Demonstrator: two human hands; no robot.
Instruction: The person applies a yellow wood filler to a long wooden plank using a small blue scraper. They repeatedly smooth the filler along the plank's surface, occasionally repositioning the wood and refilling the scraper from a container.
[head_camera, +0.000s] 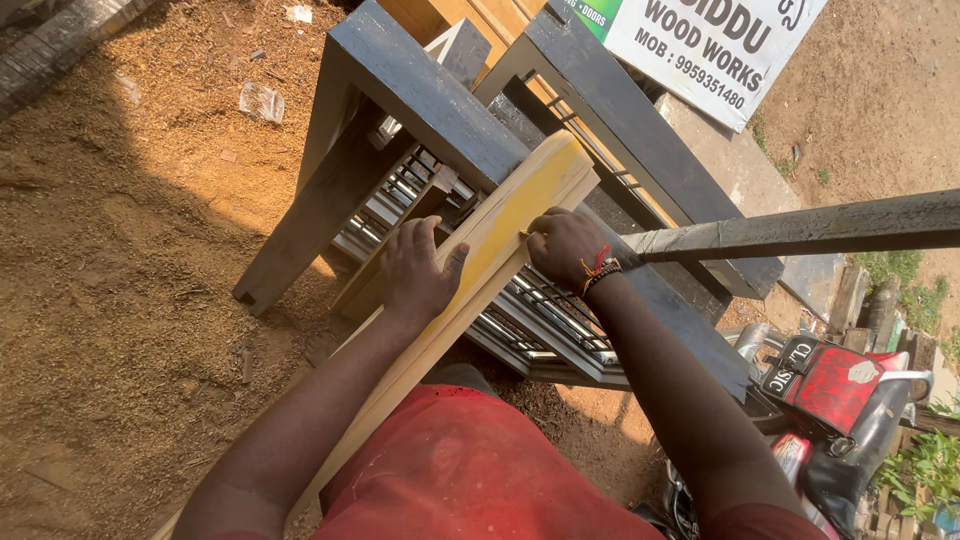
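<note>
Both hands gripped a long pale yellow wooden plank (500, 235) resting on the dark wooden frame's (420, 90) edge: left hand (418, 270) with fingers curled over it, right hand (565, 245) pinching a pencil tip against it; a white rectangular sign (700, 50) leaned beyond the frame's far corner.

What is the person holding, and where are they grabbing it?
A long yellow wooden plank. The left hand grips its left edge partway along; the right hand presses on its right edge nearer the far end.

Dark wooden frame (440, 100) stands on sawdust-strewn ground (120, 280), legs planted in loose shavings. A pale plank (500, 235) rests slanted across the frame's top rail, its upper end past the rail. Metal grilles (540, 320) lie stacked beneath the frame. Scraps of plastic (261, 101) lie on the ground beside it.
</note>
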